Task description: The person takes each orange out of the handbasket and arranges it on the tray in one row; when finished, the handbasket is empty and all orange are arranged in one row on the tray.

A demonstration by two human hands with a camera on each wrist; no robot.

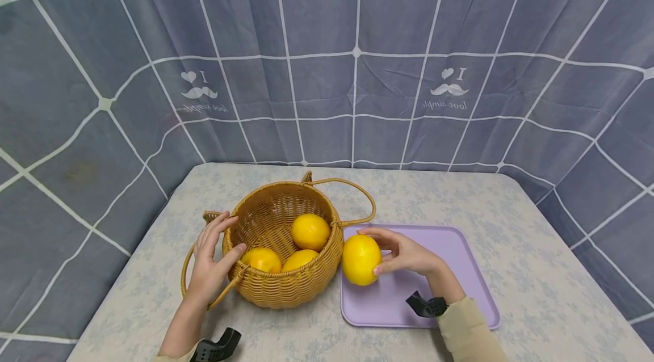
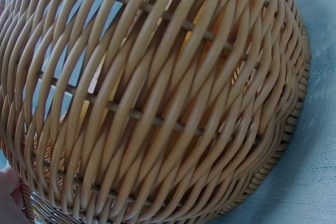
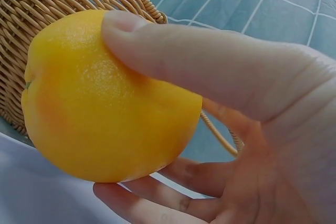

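My right hand (image 1: 409, 255) holds a yellow orange (image 1: 361, 260) above the left part of a lilac tray (image 1: 475, 294), just right of the wicker basket (image 1: 286, 291). Thumb and fingers span the orange (image 3: 105, 103) in the right wrist view, the thumb across its upper side. At the basket's left rim, my left hand (image 1: 210, 265) grips the edge, its thumb over the rim. Inside the basket lie three more fruits: one orange (image 1: 310, 232) at the right, another (image 1: 263, 260) at the front left and a third (image 1: 300, 260) between them, partly hidden by the rim.
Two looped handles, one right (image 1: 372, 203) and one left (image 1: 186, 271), fold outward from the basket. A pale patterned cloth (image 1: 434, 197) covers the table. Behind and at both sides hangs a grey-blue checked curtain (image 1: 317, 89).
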